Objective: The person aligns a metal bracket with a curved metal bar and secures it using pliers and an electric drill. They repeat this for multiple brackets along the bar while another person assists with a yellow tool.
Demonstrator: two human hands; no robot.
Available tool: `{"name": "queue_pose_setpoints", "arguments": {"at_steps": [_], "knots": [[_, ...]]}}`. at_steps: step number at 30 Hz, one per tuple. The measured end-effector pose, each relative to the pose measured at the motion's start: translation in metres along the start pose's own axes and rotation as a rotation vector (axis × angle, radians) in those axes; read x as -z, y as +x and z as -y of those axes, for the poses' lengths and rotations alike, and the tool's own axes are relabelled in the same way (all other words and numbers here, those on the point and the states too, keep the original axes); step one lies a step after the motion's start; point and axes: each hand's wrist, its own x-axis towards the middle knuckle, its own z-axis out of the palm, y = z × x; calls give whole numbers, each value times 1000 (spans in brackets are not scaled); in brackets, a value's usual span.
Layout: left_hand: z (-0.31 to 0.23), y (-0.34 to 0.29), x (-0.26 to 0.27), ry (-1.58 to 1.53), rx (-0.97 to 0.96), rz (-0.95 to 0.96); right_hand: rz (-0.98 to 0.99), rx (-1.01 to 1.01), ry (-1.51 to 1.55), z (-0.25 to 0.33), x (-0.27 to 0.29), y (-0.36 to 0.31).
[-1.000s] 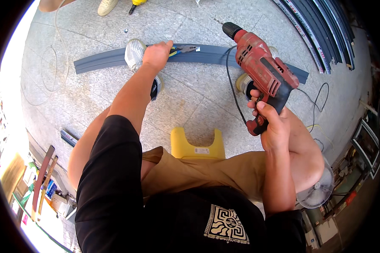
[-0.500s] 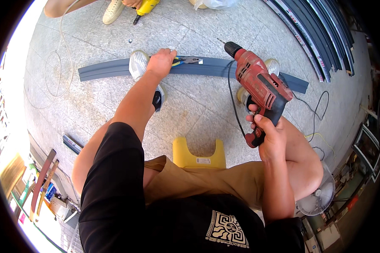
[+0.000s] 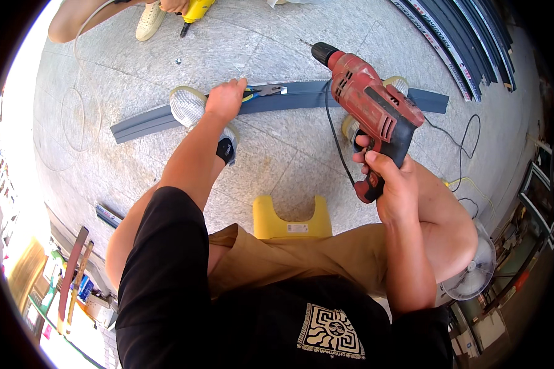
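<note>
My right grip (image 3: 395,186) is wrapped around the black handle of the red drill (image 3: 372,101), fingers curled on one side and thumb on the other. I hold it raised over my right leg, with the chuck (image 3: 324,54) and thin bit (image 3: 305,42) pointing up and to the left, clear of the grey strip (image 3: 300,101). It should feel weighty and front-heavy, I judge, so the handle is the place to hold it — well behind the chuck, with the cord (image 3: 335,132) free of my fingers; that cord loops up past the body.

My left grip (image 3: 226,100) is closed over the handles of the pliers (image 3: 266,91), their nose lying along the strip beside a small pale patch. I cannot tell how tightly my fingers press, since the back of my hand covers them. The pliers look stiff and light, best taken by the coloured handles.

The strip lies on the floor (image 3: 277,157) under my left shoe (image 3: 189,106). It looks long, thin and rather smooth — likely light, perhaps springy, prone to slide, and easiest to take by its edges.
</note>
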Motion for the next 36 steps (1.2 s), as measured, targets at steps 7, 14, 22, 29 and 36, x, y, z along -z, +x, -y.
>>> {"name": "queue_pose_setpoints", "arguments": {"at_steps": [7,14,22,29,36], "knots": [[-4,-2,5,103,-69,-152,-8,-40,5,-2,5,0],[1,-5,5,198,-105,-233,-1,-76,8,-4,3,0],[-6,-13,11,134,-56,-118,-43,-154,-132,-19,2,-3],[1,-11,21,-5,-6,53,7,-133,-267,-35,0,1],[11,-7,38,-58,28,29,22,-198,-310,-36,1,2]]}}
